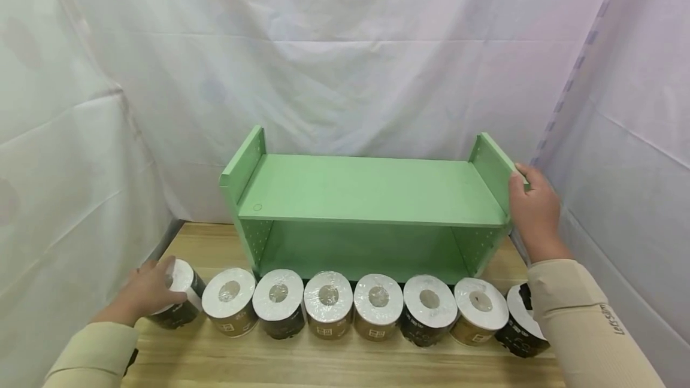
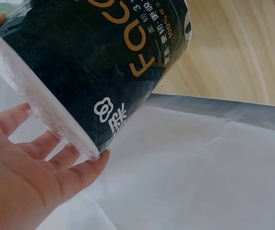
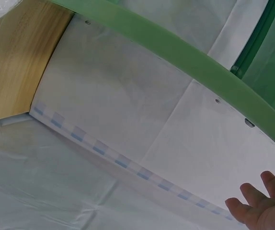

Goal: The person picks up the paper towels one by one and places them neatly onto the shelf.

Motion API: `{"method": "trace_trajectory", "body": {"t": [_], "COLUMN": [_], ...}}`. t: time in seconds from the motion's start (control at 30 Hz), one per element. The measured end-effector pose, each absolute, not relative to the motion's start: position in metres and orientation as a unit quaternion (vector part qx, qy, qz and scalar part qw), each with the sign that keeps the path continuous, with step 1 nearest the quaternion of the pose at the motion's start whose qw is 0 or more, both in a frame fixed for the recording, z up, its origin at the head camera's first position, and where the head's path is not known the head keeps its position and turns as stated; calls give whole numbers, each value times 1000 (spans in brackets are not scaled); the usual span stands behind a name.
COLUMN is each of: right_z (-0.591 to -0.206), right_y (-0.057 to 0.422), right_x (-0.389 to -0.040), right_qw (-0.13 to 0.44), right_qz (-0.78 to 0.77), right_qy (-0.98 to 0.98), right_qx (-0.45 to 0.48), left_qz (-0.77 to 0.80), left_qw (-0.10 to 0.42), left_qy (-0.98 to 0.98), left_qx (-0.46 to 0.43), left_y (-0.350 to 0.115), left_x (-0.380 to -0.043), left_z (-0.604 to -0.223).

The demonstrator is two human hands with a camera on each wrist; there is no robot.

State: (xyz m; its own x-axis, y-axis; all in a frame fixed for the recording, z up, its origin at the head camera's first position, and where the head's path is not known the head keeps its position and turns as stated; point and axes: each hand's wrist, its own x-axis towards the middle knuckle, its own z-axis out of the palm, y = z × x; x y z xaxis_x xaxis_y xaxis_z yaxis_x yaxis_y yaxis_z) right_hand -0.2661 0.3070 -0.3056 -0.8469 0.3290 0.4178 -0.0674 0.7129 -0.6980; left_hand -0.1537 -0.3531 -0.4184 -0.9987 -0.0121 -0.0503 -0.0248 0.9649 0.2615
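Seen from the head, my left hand (image 1: pixel 145 292) is at the leftmost toilet roll (image 1: pixel 180 280), which stands on end and has a black wrapper. In the left wrist view, the thumb and spread fingertips (image 2: pixel 82 177) grip around the rim of its white end. My right hand (image 1: pixel 536 205) holds the top front corner of the right side panel (image 1: pixel 493 172) of a green shelf unit (image 1: pixel 366 190). In the right wrist view, several fingertips (image 3: pixel 250 194) show just outside the panel's green edge (image 3: pixel 176 57); the thumb is hidden there.
A row of plastic-wrapped toilet rolls (image 1: pixel 329 298), some black and some brown, lines the front of the shelf on a wooden table (image 1: pixel 302 367). The right sleeve partly covers the rightmost roll (image 1: pixel 520 328). White cloth (image 1: pixel 366 64) hangs behind and on both sides.
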Motion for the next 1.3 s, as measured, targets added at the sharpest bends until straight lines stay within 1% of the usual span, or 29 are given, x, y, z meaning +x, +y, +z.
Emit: {"method": "trace_trajectory", "body": {"t": [0.17, 0.4, 0.8, 1.3], "right_z": [-305, -303, -304, -306], "right_y": [305, 304, 305, 307], "right_x": [-266, -266, -265, -266], "right_qw": [267, 277, 261, 269], "right_qz": [373, 369, 376, 373], "right_qy": [-885, -883, -885, -885], "right_qx": [-81, -80, -81, -75], "left_qz": [112, 118, 125, 95], "left_qw": [9, -7, -3, -29], "left_qy": [994, 993, 992, 995], "left_qx": [8, 4, -8, 2], "left_y": [-352, -350, -348, -332], "left_x": [-154, -153, -152, -145], "left_z": [-411, -402, -389, -360]}}
